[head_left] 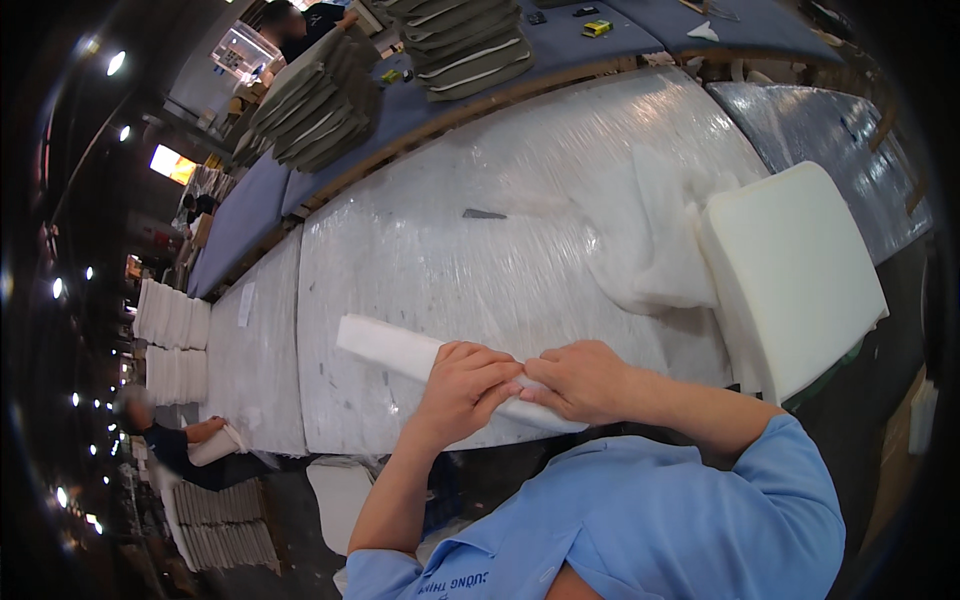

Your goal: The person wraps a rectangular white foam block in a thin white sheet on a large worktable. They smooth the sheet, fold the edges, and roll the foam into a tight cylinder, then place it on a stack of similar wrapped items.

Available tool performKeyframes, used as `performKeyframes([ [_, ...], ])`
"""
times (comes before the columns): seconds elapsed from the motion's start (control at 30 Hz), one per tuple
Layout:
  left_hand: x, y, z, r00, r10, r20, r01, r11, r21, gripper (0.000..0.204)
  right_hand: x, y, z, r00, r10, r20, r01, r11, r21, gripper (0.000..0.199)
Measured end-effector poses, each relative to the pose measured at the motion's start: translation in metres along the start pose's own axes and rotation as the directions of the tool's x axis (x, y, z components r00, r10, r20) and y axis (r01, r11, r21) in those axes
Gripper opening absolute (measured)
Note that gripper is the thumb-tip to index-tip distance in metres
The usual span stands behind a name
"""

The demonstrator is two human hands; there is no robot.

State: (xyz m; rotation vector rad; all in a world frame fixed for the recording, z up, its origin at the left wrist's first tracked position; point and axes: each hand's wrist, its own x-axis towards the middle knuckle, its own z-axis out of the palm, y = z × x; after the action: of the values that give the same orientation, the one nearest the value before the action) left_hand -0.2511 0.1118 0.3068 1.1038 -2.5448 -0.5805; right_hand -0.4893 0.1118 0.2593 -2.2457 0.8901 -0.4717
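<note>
A long, narrow piece of white foam (pixel 388 343) lies across the near edge of the plastic-wrapped table (pixel 400 260). My left hand (pixel 465 390) is closed over its middle, fingers curled on the upper side. Beside it, almost touching at the fingertips, my right hand (pixel 583 380) pinches the foam nearer its right end. Both hands cover part of the piece, so what lies under the fingers is hidden. To the right, a thick off-white foam cushion (pixel 795 275) rests at the table's edge against a heap of fluffy white wadding (pixel 650 235).
A small dark strip (pixel 484 214) lies mid-table. Behind stand blue-topped tables (pixel 570 60) with stacks of grey-green cushions (pixel 465 50). At left, a co-worker (pixel 165 445) holds a pale piece near white stacks (pixel 172 315); another person (pixel 300 25) stands at the back.
</note>
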Motion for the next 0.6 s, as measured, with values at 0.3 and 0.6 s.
performKeyframes([
  [0.3,0.008,0.011,0.017,0.991,-0.076,-0.112,0.089,0.989,0.121,0.009,0.0,0.01,0.003,0.986,0.117,0.121,-0.157,0.897,0.413,0.048],
  [0.6,-0.002,0.024,0.027,0.93,-0.312,-0.194,0.324,0.945,0.034,0.015,0.007,0.013,0.009,0.951,0.07,0.301,-0.193,0.895,0.401,0.051],
])
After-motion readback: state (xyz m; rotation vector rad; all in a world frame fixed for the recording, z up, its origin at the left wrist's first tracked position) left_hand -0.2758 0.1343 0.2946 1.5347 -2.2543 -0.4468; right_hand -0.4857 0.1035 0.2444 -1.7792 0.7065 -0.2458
